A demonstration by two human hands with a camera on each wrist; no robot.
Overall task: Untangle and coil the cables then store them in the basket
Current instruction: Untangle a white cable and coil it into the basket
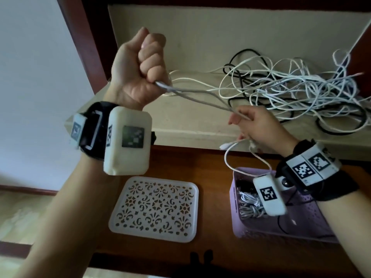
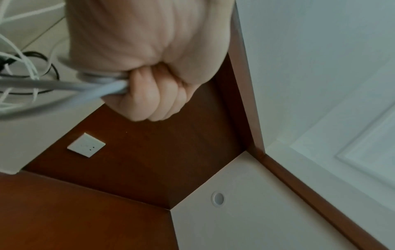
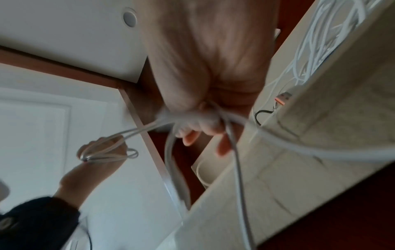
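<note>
Left hand (image 1: pixel 138 65) clenched around a gray cable (image 1: pixel 192 96), right hand (image 1: pixel 259 127) pinching the same cable, above the purple basket (image 1: pixel 313 221).

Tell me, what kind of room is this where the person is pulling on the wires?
Probably a room in a home, at a built-in wooden shelf unit. A reddish-brown wooden frame surrounds a cream stone ledge, a white wall socket plate sits on the wood panel, and a round recessed ceiling light shows overhead.

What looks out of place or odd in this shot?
Only the expected mess: a tangle of white and black cables sprawls on the shelf. The basket's lid lies apart on the table. No damage or spill shows.
</note>
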